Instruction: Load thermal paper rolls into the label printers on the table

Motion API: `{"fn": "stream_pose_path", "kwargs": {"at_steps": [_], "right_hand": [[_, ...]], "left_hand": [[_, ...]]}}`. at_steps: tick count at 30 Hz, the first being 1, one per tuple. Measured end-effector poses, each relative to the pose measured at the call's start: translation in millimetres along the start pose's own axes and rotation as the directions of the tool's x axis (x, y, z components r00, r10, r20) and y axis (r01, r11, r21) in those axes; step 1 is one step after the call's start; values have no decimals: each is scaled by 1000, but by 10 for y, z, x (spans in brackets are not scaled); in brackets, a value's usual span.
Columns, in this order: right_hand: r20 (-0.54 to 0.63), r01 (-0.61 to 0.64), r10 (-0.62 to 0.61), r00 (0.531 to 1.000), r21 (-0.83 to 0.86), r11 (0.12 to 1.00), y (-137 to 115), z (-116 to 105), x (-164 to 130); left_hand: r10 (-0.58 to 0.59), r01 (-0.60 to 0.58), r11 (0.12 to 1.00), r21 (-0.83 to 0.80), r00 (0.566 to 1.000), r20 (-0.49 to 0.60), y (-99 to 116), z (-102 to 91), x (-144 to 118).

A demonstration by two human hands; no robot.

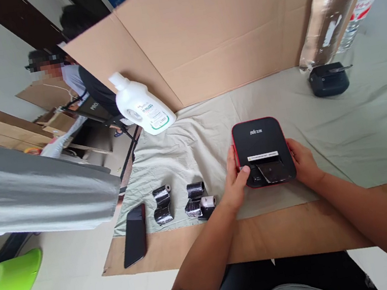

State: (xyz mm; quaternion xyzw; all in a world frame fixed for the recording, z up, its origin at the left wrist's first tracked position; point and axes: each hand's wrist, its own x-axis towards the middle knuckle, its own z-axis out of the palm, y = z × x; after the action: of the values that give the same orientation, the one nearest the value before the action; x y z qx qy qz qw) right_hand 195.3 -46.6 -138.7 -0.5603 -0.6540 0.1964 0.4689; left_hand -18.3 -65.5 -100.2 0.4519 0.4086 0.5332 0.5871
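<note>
A black label printer (259, 141) with a red edge is held between my two hands at the front of the cloth-covered table. My left hand (235, 180) grips its left side, thumb on the top near a small panel. Around the right side curls my right hand (304, 160), its fingers partly hidden. A piece of black film (273, 172) sticks out of the printer's slot. Left of my left hand lie several small rolls: a pair of black film rolls (162, 205) joined by a strip, and another cluster of rolls (197, 199), one with a pale end.
A black phone (134, 235) lies at the table's left front corner. Behind stand a white detergent bottle (143, 104), a cardboard screen (219, 35), a large clear bottle (335, 0), a water bottle (360, 10) and a small black device (328, 80). A person (73, 78) sits at the back left.
</note>
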Motion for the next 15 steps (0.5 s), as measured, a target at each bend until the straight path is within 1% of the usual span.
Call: {"fn": "stream_pose_path", "kwargs": {"at_steps": [1, 3, 5, 6, 8, 11, 13, 15], "right_hand": [[24, 42, -42, 999, 7, 999, -17, -5, -6], [117, 154, -155, 981, 21, 988, -58, -3, -19], [243, 251, -249, 938, 22, 968, -95, 18, -32], [306, 280, -270, 913, 9, 960, -106, 33, -39], [403, 304, -262, 877, -44, 952, -107, 71, -52], [474, 316, -219, 853, -134, 939, -78, 121, -65], [497, 329, -208, 842, -170, 929, -63, 137, -65], [516, 340, -203, 832, -187, 922, -59, 136, -61]], "left_hand": [[-15, 14, 999, -51, 1000, -7, 51, -27, 34], [-95, 87, 982, -167, 995, -42, 170, -149, 172], [-195, 165, 953, -254, 976, -98, 321, -370, 395], [-230, 183, 942, -282, 963, -142, 408, -512, 532], [-233, 151, 938, -311, 941, -246, 589, -826, 836], [-206, 96, 954, -284, 897, -390, 828, -1290, 1308], [-167, 60, 972, -228, 858, -485, 931, -1555, 1587], [-139, 51, 985, -167, 806, -575, 986, -1773, 1809]]}}
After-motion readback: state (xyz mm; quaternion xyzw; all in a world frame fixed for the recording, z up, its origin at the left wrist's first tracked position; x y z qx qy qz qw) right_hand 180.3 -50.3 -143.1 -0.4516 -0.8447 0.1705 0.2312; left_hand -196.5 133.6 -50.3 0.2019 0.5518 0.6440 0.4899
